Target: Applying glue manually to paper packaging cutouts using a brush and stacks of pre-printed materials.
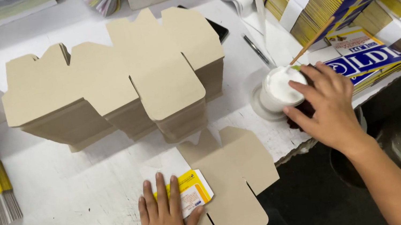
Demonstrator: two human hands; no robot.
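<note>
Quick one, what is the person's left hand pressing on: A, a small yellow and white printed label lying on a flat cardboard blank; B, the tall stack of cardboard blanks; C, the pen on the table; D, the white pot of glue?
A: the left hand lies flat on the yellow and white label, which sits on the single cardboard blank, while the right hand is at the white pot.
</note>
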